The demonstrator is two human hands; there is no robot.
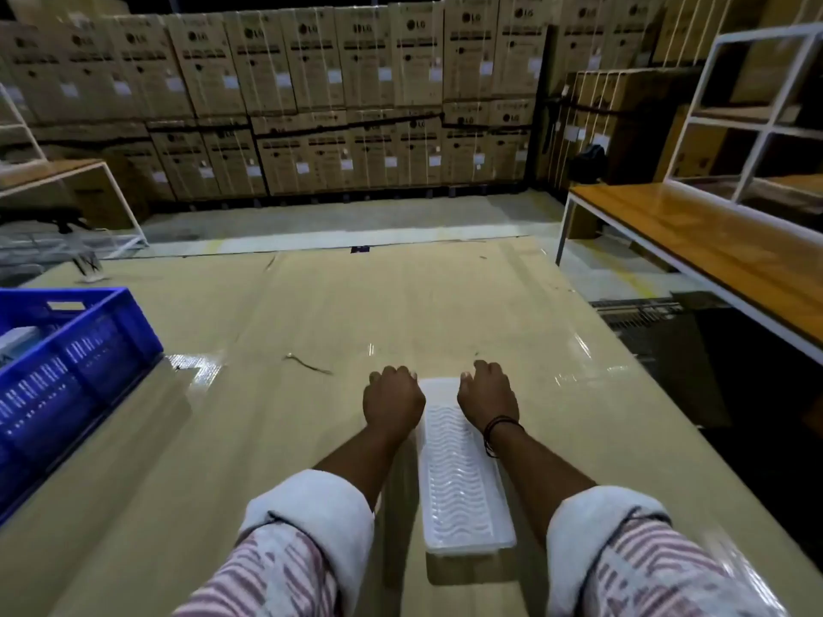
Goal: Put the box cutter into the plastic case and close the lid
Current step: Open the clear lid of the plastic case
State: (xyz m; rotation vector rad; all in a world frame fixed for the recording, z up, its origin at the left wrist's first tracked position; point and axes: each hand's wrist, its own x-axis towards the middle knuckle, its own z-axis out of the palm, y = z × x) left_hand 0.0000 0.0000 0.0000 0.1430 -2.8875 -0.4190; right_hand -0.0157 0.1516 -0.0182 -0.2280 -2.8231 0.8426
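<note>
A long translucent white plastic case (461, 483) with a wavy-ribbed lid lies lengthwise on the cardboard-covered table (276, 420) in front of me. The lid sits on top of it. My left hand (393, 402) rests at the case's far left corner with fingers curled down. My right hand (487, 399) rests at the far right corner, fingers curled over the edge. Both hands press or grip the far end of the case. The box cutter is not visible.
A blue plastic crate (67, 376) stands at the left edge of the table. A wooden bench with a white frame (712, 256) and a white shelf (757, 118) are at the right. Stacked cardboard boxes (338, 104) line the back wall.
</note>
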